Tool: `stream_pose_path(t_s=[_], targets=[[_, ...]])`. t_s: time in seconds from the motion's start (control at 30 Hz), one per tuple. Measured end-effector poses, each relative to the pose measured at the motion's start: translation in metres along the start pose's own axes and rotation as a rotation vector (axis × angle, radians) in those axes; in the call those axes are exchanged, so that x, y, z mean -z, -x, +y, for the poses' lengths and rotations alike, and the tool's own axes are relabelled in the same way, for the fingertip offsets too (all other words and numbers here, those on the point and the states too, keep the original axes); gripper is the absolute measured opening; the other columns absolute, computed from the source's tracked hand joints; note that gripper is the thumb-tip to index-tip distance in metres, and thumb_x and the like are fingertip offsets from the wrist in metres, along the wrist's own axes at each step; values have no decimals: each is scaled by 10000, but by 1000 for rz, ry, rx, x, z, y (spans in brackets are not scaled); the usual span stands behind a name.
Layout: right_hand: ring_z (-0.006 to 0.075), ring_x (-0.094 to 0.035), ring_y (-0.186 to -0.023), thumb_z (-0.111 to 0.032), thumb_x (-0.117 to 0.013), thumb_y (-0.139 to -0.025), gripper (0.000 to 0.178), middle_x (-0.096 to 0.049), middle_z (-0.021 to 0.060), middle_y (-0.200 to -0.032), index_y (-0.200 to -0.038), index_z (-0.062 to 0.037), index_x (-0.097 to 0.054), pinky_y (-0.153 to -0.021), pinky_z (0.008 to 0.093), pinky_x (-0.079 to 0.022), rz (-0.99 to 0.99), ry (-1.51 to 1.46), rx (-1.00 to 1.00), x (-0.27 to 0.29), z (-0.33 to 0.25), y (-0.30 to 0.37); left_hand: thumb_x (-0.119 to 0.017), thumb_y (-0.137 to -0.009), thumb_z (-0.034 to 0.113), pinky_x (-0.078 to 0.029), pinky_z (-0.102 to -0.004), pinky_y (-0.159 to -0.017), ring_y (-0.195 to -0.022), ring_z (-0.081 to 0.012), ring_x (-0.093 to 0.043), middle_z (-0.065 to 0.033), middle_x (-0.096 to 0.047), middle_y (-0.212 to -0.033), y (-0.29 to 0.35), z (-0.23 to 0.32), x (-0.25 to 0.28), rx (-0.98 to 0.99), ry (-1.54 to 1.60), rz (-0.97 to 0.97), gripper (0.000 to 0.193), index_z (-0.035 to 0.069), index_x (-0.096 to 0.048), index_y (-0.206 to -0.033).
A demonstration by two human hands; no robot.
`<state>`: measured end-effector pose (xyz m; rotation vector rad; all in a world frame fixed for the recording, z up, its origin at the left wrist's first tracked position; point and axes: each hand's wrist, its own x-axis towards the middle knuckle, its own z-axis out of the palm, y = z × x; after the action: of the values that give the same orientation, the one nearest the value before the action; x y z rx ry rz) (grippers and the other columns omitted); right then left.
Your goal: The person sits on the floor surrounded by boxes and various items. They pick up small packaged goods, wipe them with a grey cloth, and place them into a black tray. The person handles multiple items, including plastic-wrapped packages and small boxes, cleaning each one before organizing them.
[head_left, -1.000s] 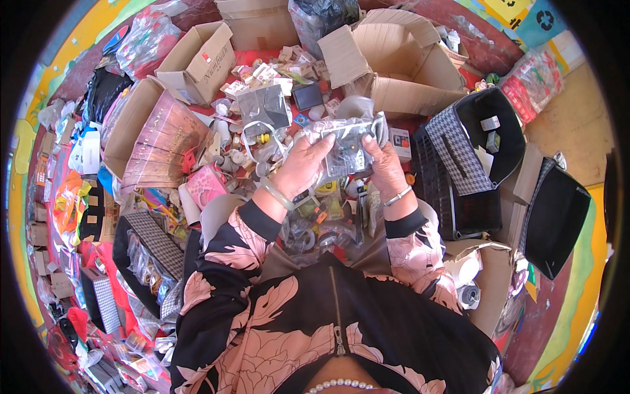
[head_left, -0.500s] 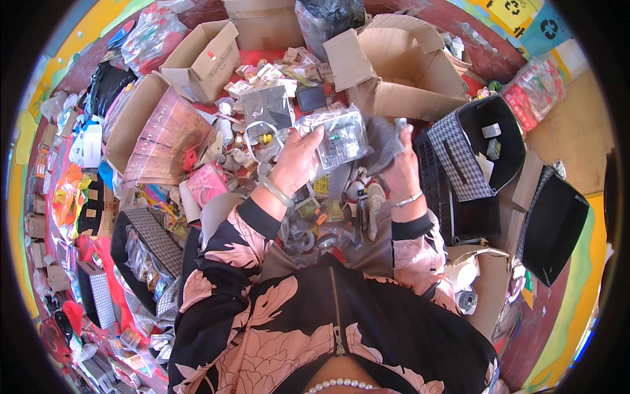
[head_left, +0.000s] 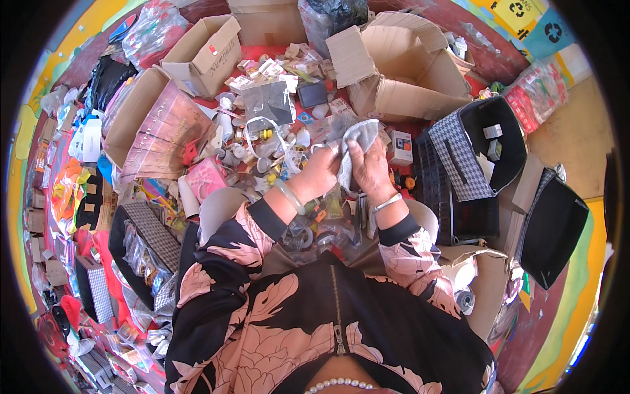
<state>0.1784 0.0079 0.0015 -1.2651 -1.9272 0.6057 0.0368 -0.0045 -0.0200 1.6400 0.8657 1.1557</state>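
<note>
My left hand (head_left: 317,172) and my right hand (head_left: 371,172) meet in front of me, above a heap of small mixed items. A grey cloth (head_left: 361,134) is bunched in my right hand, its folds hanging down between the two hands. My left hand has its fingers closed at the cloth's left side, on a clear plastic case (head_left: 338,123). Most of the case is hidden behind the cloth and my fingers. A white strap loop (head_left: 252,125) lies on the heap left of my hands, and a small white-and-orange box (head_left: 399,148) is just right of them.
A large open cardboard box (head_left: 420,98) stands at the far right, beside houndstooth storage bins (head_left: 459,164). Further cardboard boxes (head_left: 209,62) are at the far left. A pink panelled carton (head_left: 167,134) leans at the left. Another houndstooth bin (head_left: 154,236) holds plastic bags.
My hands have come together. The cloth in my right hand has moved left onto the clear case, which was in plain view in my left hand. The white-and-orange box has come into sight.
</note>
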Motion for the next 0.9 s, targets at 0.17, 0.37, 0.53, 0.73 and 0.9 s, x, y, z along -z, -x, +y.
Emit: stream_pose_path(t_s=[0.17,0.37,0.53,0.73,0.9], targets=[[385,-562,-857,-440,-470,-854,469,-591,232,-907,-954,4,-582,-735,430,-447,105,66,-85,2,7,-4,-468,-849,21,-415,-299,-816,-938,-185,-535,-102,-570,-1011,1,1,1,-40,14,2,263,2,-487,-1111],[377,-601,-645,-540,-461,-837,681,-560,280,-611,-691,111,-599,-589,429,-444,176,-1,-449,12,51,-14,-430,-902,43,-402,-248,-877,-994,-109,-504,-60,-550,-1093,-3,20,15,181,437,-35,281,-8,-477,-1174],[155,-574,-677,-381,-485,-887,360,-607,40,-768,-905,-45,-613,-622,279,-469,275,-1005,-731,36,36,-11,-441,-906,89,-452,-343,-868,-990,-185,-543,-95,-560,-1074,-12,33,41,185,1009,157,245,7,-501,-1129],[225,-547,-971,-384,-427,-903,402,-571,93,-1062,-1107,-49,-512,-883,351,-427,201,-1556,-296,44,22,-9,-457,-903,121,-433,-364,-895,-1007,-206,-535,-104,-552,-1094,-16,38,46,132,1123,252,266,-5,-486,-1136],[225,-482,-1075,-396,-404,-912,453,-494,80,-1201,-1199,-48,-432,-971,382,-350,-35,-1603,-515,24,-19,-11,-439,-915,142,-411,-353,-928,-1066,-199,-502,-112,-510,-1167,-16,29,32,89,1027,213,350,0,-414,-1234]])
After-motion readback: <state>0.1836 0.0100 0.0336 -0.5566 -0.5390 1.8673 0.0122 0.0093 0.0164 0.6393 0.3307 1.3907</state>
